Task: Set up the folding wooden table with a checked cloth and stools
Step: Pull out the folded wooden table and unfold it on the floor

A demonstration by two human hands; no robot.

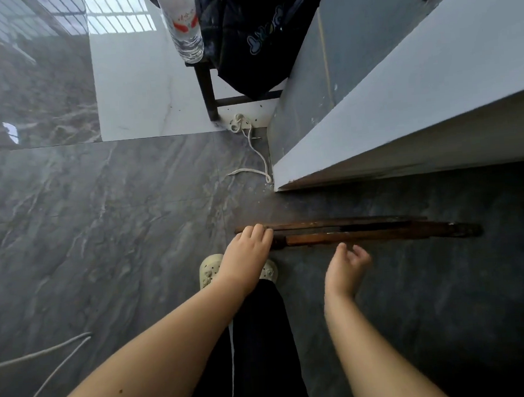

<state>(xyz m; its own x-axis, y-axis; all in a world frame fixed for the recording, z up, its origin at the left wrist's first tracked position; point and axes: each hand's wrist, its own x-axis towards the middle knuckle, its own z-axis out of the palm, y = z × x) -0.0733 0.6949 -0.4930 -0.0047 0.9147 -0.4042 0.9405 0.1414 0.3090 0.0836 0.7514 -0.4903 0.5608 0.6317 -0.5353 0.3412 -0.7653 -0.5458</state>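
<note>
The left hand (246,252) grips the left end of the folded wooden table (379,234), the right hand (346,268) hovering beside it, fingers loosely spread.

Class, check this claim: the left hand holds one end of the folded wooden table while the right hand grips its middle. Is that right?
Not quite. In the head view the right hand is open and grips nothing, hovering beside the folded wooden table. The left hand does hold its end.
</note>
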